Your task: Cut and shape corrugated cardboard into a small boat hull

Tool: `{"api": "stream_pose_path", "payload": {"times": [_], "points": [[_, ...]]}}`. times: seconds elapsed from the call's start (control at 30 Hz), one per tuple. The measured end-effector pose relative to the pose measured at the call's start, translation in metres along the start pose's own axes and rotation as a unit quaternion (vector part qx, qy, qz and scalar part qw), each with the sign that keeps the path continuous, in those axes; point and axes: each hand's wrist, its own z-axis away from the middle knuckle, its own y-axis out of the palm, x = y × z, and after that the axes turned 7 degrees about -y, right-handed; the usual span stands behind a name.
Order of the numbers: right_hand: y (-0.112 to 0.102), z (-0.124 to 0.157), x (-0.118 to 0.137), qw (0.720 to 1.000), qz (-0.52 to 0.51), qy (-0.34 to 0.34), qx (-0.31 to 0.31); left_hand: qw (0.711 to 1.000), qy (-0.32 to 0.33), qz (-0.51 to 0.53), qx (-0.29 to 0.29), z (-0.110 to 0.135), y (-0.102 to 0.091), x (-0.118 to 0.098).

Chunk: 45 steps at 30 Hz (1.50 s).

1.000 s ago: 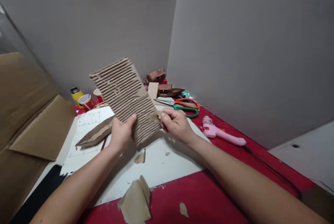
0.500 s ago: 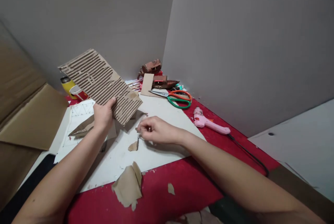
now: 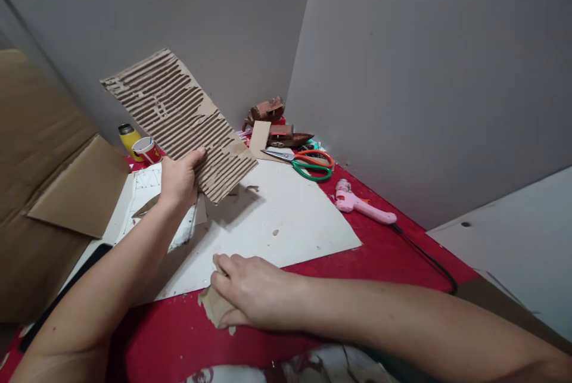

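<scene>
My left hand (image 3: 179, 179) grips the lower edge of a stripped corrugated cardboard sheet (image 3: 179, 118) and holds it tilted up above the white board (image 3: 286, 222). Its ribbed flutes face me, with a few patches of brown liner left on it. My right hand (image 3: 250, 290) lies low at the near edge of the white board, its fingers curled over torn brown paper scraps (image 3: 213, 305) on the red table cover (image 3: 170, 341).
Orange and green scissors (image 3: 310, 162) and a pink glue gun (image 3: 364, 207) with a black cord lie at the right. Small brown models (image 3: 268, 112), a yellow bottle (image 3: 128, 137) and a red paper cup (image 3: 145, 149) stand by the wall. A big cardboard box (image 3: 49, 186) fills the left.
My right hand let go of the cardboard sheet and came down towards me onto the paper scraps. My left hand lifted the sheet up and to the left.
</scene>
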Motion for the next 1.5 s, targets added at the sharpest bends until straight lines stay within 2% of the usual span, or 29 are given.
{"api": "stream_pose_path", "payload": {"times": [0.1,0.2,0.27,0.3,0.33,0.4,0.47,0.53,0.67,0.8,0.9,1.03,1.13,1.2,1.23,1.27,1.33,1.37,1.4,1.43,1.47,1.5], "points": [[0.010,0.001,0.002,0.999,-0.005,-0.030,0.012,1.000,-0.006,-0.002,-0.010,0.005,-0.002,-0.008],[0.004,0.002,-0.014,0.991,-0.132,-0.011,-0.010,1.000,-0.008,-0.003,-0.026,0.008,-0.004,-0.022],[-0.004,0.003,-0.036,0.964,-0.245,0.076,-0.073,0.999,-0.001,0.001,-0.046,0.009,-0.006,-0.034],[-0.009,0.003,-0.050,0.939,-0.289,0.145,-0.113,0.998,0.008,0.004,-0.058,0.009,-0.007,-0.041],[-0.014,0.004,-0.066,0.920,-0.301,0.207,-0.142,0.997,0.019,0.008,-0.070,0.009,-0.009,-0.048],[-0.022,0.004,-0.099,0.896,-0.301,0.281,-0.168,0.995,0.045,0.017,-0.087,0.007,-0.012,-0.061],[-0.029,0.003,-0.128,0.876,-0.309,0.332,-0.166,0.994,0.063,0.022,-0.091,0.008,-0.015,-0.073],[-0.034,0.002,-0.146,0.864,-0.323,0.359,-0.139,0.993,0.078,0.022,-0.090,0.010,-0.017,-0.085],[-0.040,-0.003,-0.155,0.862,-0.329,0.380,-0.071,0.988,0.116,0.014,-0.103,0.022,-0.021,-0.108],[-0.037,-0.010,-0.136,0.878,-0.291,0.377,-0.046,0.982,0.148,0.014,-0.113,0.035,-0.025,-0.128],[-0.021,-0.014,-0.099,0.908,-0.254,0.330,-0.047,0.980,0.171,0.000,-0.104,0.045,-0.029,-0.139],[0.018,-0.031,-0.012,0.950,-0.227,0.210,-0.044,0.975,0.207,-0.023,-0.082,0.060,-0.028,-0.147],[0.042,-0.065,0.069,0.964,-0.239,0.112,-0.023,0.973,0.223,-0.034,-0.055,0.075,-0.019,-0.149],[0.045,-0.095,0.115,0.968,-0.250,0.001,0.024,0.975,0.217,-0.041,-0.034,0.086,-0.011,-0.148],[0.042,-0.107,0.130,0.961,-0.263,-0.063,0.058,0.976,0.211,-0.047,-0.024,0.092,-0.007,-0.148],[0.037,-0.115,0.140,0.946,-0.291,-0.128,0.061,0.978,0.203,-0.054,-0.011,0.098,-0.004,-0.147],[0.025,-0.108,0.140,0.909,-0.338,-0.244,0.003,0.979,0.188,-0.072,0.017,0.109,-0.001,-0.146],[0.020,-0.093,0.132,0.910,-0.336,-0.235,-0.052,0.979,0.183,-0.079,0.029,0.113,-0.001,-0.146],[0.017,-0.070,0.119,0.920,-0.314,-0.210,-0.106,0.979,0.183,-0.080,0.039,0.116,-0.003,-0.146],[0.017,-0.042,0.104,0.930,-0.289,-0.155,-0.167,0.979,0.185,-0.074,0.045,0.119,-0.006,-0.146],[0.020,-0.011,0.088,0.939,-0.256,-0.095,-0.210,0.979,0.187,-0.064,0.045,0.120,-0.009,-0.145],[0.024,0.021,0.071,0.943,-0.217,-0.002,-0.253,0.981,0.185,-0.048,0.041,0.120,-0.012,-0.143]]}}
